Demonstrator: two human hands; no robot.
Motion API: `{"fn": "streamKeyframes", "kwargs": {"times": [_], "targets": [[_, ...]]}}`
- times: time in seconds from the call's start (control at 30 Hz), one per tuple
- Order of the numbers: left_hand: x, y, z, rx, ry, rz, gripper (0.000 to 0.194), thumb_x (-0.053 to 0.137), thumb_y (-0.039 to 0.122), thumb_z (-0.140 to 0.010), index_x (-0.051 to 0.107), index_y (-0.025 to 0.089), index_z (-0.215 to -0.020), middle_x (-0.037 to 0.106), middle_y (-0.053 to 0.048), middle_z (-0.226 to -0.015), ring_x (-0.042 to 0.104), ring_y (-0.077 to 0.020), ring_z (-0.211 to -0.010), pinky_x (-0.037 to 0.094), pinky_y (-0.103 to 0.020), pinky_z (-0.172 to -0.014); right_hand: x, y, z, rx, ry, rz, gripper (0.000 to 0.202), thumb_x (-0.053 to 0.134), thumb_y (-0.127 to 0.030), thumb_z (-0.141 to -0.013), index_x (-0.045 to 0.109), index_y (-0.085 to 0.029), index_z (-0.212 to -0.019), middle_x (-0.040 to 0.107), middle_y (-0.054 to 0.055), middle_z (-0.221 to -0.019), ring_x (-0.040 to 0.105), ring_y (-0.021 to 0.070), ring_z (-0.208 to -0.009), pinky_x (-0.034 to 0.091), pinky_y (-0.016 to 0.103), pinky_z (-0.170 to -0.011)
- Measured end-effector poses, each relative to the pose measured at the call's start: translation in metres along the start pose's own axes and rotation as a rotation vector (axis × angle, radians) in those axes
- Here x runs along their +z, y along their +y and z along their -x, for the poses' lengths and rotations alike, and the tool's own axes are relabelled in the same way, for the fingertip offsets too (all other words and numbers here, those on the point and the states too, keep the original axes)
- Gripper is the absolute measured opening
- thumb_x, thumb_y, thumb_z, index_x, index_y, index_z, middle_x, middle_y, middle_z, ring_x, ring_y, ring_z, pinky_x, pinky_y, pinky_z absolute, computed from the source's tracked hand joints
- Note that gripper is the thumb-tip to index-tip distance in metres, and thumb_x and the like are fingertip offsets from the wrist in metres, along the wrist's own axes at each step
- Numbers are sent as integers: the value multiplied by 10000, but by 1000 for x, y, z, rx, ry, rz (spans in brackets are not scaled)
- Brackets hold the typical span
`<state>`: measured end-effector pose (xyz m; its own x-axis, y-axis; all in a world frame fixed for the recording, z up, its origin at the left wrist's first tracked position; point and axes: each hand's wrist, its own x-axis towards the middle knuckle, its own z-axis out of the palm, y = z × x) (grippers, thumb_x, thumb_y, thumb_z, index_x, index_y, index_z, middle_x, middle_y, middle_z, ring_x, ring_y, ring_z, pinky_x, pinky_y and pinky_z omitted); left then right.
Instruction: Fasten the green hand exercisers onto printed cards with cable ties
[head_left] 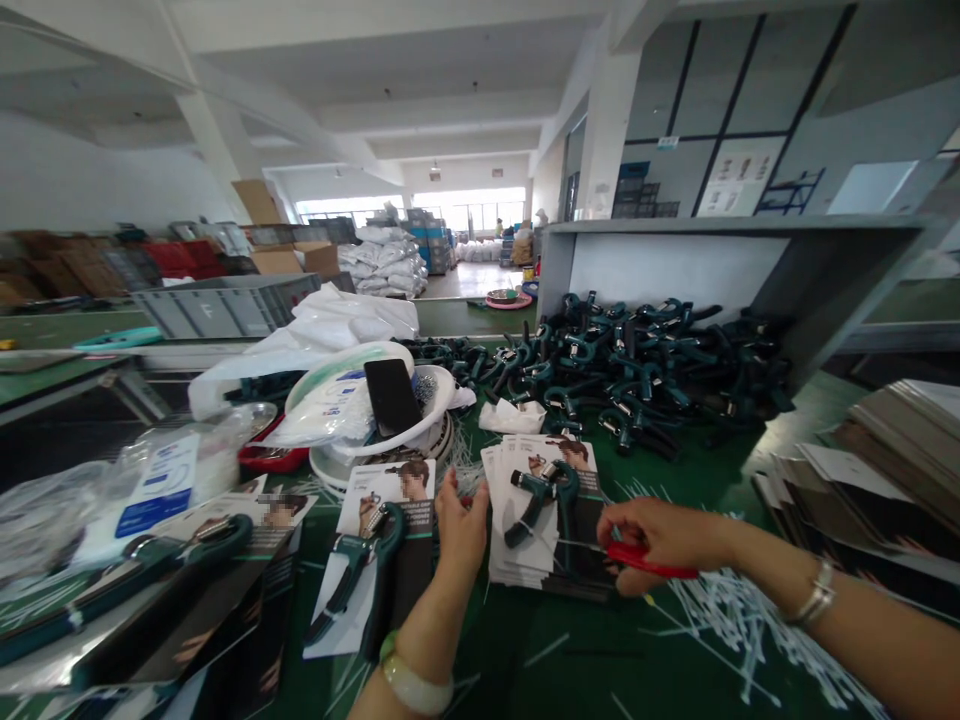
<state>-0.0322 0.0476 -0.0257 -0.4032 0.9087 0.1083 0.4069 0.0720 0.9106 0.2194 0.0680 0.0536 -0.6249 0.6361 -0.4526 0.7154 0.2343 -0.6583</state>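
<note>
In my closed right hand [652, 545] are red-handled cutters [656, 562], their tip hidden or blurred beside a dark green hand grip exerciser [547, 490]. That exerciser lies on the top of a stack of printed cards [517, 575], with a white cable tie round one handle. Just left of the stack, my left hand [461, 525] has its fingers apart and raised; a bit of red shows behind them. Another hand grip exerciser [386, 570] lies on a printed card [330, 640] to the left of that hand.
Many green exercisers [622, 370] are heaped at the back right. Loose white cable ties [757, 630] lie at the right, near stacked cards [892, 480]. Behind my left hand are a white basin [427, 435] and a phone [394, 398]. More carded exercisers [187, 560] lie left.
</note>
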Motion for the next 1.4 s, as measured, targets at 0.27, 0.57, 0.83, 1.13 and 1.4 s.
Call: {"fn": "streamKeyframes", "kwargs": {"times": [0.27, 0.57, 0.83, 1.13, 1.4], "targets": [[-16, 18, 22, 141, -302, -369, 282, 571, 497, -725, 682, 247, -793, 610, -14, -834, 564, -185, -823, 395, -270, -695, -22, -61, -29, 91, -94, 503, 512, 719, -622, -463, 610, -186, -709, 545, -18, -593, 441, 109, -504, 283, 216, -420], [-15, 9, -1, 140, -423, -261, 275, 654, 466, -646, 705, 215, -745, 620, -18, -846, 567, -161, -766, 417, -255, -708, -35, -66, -59, 93, -236, 502, 526, 746, -621, -405, 616, -186, -672, 550, -32, -591, 472, 111, -525, 347, 231, -490], [-18, 8, -1, 176, -453, -251, 292, 604, 482, -705, 702, 216, -775, 622, -13, -826, 569, -152, -754, 430, -257, -728, -30, -54, -61, -2, -232, 331, 484, 780, -546, -422, 567, -169, -638, 519, -52, -562, 451, 85, -506, 325, 198, -448], [-18, -1, 20, 431, -274, -312, 213, 568, 369, -783, 649, 234, -927, 624, -52, -1030, 572, -198, -963, 445, -299, -846, -39, 32, 9, 133, 39, 32, 412, 620, -570, -682, 512, -189, -796, 541, -44, -577, 468, 94, -450, 356, 212, -429], [-115, -25, 19, 485, 240, -358, 283, 529, 437, -784, 625, 213, -929, 654, -60, -962, 602, -226, -903, 461, -354, -847, -41, 132, 58, 700, 562, 580, 193, 451, -139, -805, 605, -78, -903, 653, 198, -910, 635, 272, -864, 424, 315, -682]]}}
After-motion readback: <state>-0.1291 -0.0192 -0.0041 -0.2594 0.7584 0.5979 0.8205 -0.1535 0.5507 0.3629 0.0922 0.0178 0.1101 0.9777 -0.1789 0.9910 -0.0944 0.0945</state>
